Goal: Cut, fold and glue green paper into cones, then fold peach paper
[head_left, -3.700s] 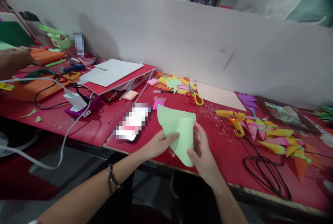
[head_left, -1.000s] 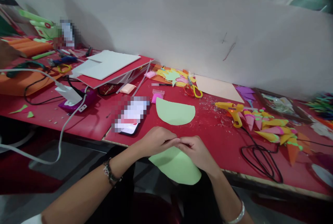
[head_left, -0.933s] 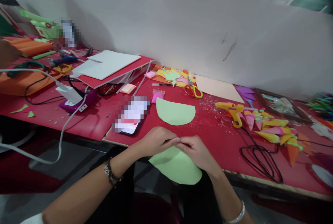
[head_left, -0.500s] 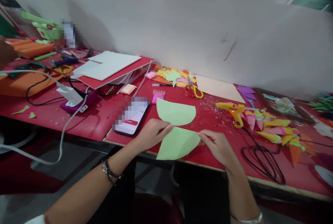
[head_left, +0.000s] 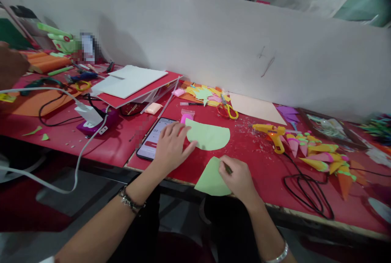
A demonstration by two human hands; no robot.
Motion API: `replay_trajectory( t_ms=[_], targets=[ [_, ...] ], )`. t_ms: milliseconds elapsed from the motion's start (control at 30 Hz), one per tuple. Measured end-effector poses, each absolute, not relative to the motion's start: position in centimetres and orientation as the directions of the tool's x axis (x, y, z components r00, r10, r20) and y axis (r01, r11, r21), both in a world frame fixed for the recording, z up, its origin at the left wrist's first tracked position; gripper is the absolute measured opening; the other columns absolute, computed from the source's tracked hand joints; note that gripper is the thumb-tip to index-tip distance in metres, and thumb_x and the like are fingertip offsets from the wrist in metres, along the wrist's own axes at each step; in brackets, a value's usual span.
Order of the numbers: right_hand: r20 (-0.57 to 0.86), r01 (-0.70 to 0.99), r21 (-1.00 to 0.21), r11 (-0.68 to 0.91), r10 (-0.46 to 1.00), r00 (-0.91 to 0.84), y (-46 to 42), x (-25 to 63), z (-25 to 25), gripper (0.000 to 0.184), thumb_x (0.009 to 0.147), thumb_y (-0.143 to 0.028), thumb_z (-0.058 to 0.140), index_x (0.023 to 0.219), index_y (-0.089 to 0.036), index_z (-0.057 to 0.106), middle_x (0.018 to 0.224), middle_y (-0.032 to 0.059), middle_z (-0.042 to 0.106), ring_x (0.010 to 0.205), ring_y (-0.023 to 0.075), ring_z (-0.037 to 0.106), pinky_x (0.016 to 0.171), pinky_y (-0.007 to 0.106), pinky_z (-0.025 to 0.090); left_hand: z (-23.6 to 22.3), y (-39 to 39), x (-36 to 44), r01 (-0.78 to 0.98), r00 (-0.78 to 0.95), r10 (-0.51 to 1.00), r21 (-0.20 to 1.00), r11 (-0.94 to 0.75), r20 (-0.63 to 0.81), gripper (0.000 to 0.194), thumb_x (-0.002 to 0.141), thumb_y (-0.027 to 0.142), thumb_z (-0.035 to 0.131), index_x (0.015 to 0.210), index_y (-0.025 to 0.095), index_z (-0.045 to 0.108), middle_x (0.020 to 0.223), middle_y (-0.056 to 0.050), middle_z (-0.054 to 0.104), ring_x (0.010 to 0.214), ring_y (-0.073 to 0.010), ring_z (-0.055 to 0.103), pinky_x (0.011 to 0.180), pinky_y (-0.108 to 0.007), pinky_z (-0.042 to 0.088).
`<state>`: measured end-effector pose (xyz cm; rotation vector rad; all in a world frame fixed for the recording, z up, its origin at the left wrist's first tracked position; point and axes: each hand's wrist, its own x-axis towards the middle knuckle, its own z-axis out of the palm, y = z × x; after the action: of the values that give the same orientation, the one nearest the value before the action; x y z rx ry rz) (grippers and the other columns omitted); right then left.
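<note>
In my right hand [head_left: 237,176] I pinch a light-green half-round piece of paper [head_left: 210,179] at the table's front edge. The fingers cover its right part. My left hand [head_left: 171,145] has its fingers spread and hovers over the right side of a phone [head_left: 149,145], which lies face up with a lit screen. Its fingertips come near the left edge of a second light-green half-round paper [head_left: 209,135], which lies flat on the red table. Whether they touch that paper I cannot tell. A small bag of pink clay [head_left: 186,116] lies just behind it.
A yellow glue gun [head_left: 273,134] with a black cord lies right, beside several colored paper cones [head_left: 326,157]. Scissors [head_left: 227,111] and paper scraps [head_left: 203,93] are behind. At left stand a purple power strip [head_left: 97,124] and white boards [head_left: 130,82]; another person's hand [head_left: 12,67] is far left.
My left hand has let go of the near green paper and moved left, opening over the phone. My right hand keeps the paper and has shifted slightly left. The view has tilted up.
</note>
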<state>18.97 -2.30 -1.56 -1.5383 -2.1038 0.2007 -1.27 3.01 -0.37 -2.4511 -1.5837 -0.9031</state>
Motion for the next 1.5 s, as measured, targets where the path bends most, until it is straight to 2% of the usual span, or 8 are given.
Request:
replay_trajectory(
  t_ms=[133,300,500,667,867,1300,1400,1500],
  targets=[
    [0.318,0.845,-0.434,0.313,0.931,-0.181,-2.1,18.9,-1.7,0.021,0.077,-0.020,0.037,0.059,-0.019,0.046,0.051,-0.0029,0.042,0.049,0.0101,0.040,0.051,0.020,0.027,-2.3,4.1,-2.3,0.954,0.207,0.852,0.094,-0.286,0.481,0.053,0.079,0.044,0.043,0.122,0.013,0.042,0.123,-0.017,0.043,0.110,-0.0311,0.042,0.097,-0.047,0.020],
    [0.316,0.843,-0.416,0.340,0.924,-0.217,-2.0,18.5,-1.6,0.021,0.077,-0.018,0.036,0.059,-0.019,0.045,0.051,-0.0026,0.043,0.050,0.0104,0.040,0.051,0.021,0.026,-1.7,3.2,-1.3,0.871,0.317,0.805,0.182,-0.457,0.502,0.050,0.083,0.041,0.039,0.125,0.014,0.037,0.131,-0.016,0.036,0.118,-0.0279,0.035,0.100,-0.044,0.016],
    [0.289,0.851,-0.359,0.384,0.912,-0.290,-1.6,18.0,-1.6,0.018,0.076,-0.018,0.040,0.060,-0.019,0.048,0.055,-0.0008,0.051,0.053,0.0114,0.046,0.052,0.022,0.025,-1.1,0.8,1.5,0.543,0.569,0.741,0.513,-0.665,0.357,0.031,0.088,0.033,0.032,0.109,0.017,0.046,0.074,-0.002,0.063,0.071,-0.0150,0.056,0.079,-0.029,0.037],
    [0.319,0.867,-0.302,0.397,0.899,-0.300,-1.4,17.9,-1.8,0.019,0.073,-0.015,0.041,0.056,-0.018,0.048,0.055,0.0007,0.053,0.054,0.0121,0.047,0.053,0.023,0.025,-2.4,1.4,2.3,0.579,0.579,0.745,0.476,-0.662,0.331,0.023,0.086,0.030,0.038,0.077,0.016,0.054,0.067,-0.002,0.062,0.063,-0.0143,0.054,0.073,-0.028,0.037],
    [0.340,0.865,-0.302,0.402,0.892,-0.296,-1.2,18.3,-1.8,0.018,0.069,-0.015,0.044,0.052,-0.018,0.050,0.051,0.0002,0.052,0.054,0.0119,0.045,0.054,0.022,0.025,-2.0,1.4,1.9,0.513,0.635,0.700,0.499,-0.698,0.327,0.023,0.087,0.026,0.037,0.072,0.016,0.052,0.060,0.001,0.057,0.057,-0.0113,0.049,0.068,-0.024,0.037],
    [0.284,0.876,-0.438,0.202,0.956,-0.079,-1.1,23.7,-1.4,0.017,0.071,-0.018,0.046,0.063,-0.020,0.061,0.062,0.0014,0.062,0.061,0.0149,0.054,0.062,0.024,0.037,-0.7,2.5,-0.4,0.519,0.550,0.769,0.589,-0.620,0.325,0.021,0.086,0.027,0.039,0.077,0.017,0.055,0.066,0.001,0.059,0.066,-0.0118,0.052,0.067,-0.023,0.037],
    [0.347,0.777,-0.595,0.205,0.938,0.018,-1.0,23.4,-1.3,0.022,0.079,-0.022,0.040,0.080,-0.020,0.061,0.076,0.0032,0.065,0.075,0.0171,0.058,0.071,0.027,0.040,-0.6,2.6,-0.4,0.561,0.503,0.791,0.564,-0.606,0.349,0.021,0.086,0.027,0.039,0.077,0.018,0.055,0.071,0.000,0.061,0.071,-0.0132,0.053,0.065,-0.023,0.038],
    [0.342,0.681,-0.658,0.322,0.933,-0.112,-1.1,21.6,-1.2,0.024,0.083,-0.026,0.040,0.097,-0.020,0.058,0.095,0.0051,0.063,0.088,0.0173,0.055,0.076,0.027,0.040,-0.4,2.7,-0.4,0.547,0.534,0.757,0.529,-0.648,0.376,0.022,0.086,0.027,0.039,0.074,0.017,0.055,0.066,0.002,0.060,0.065,-0.0111,0.053,0.066,-0.023,0.038]
  ],
)
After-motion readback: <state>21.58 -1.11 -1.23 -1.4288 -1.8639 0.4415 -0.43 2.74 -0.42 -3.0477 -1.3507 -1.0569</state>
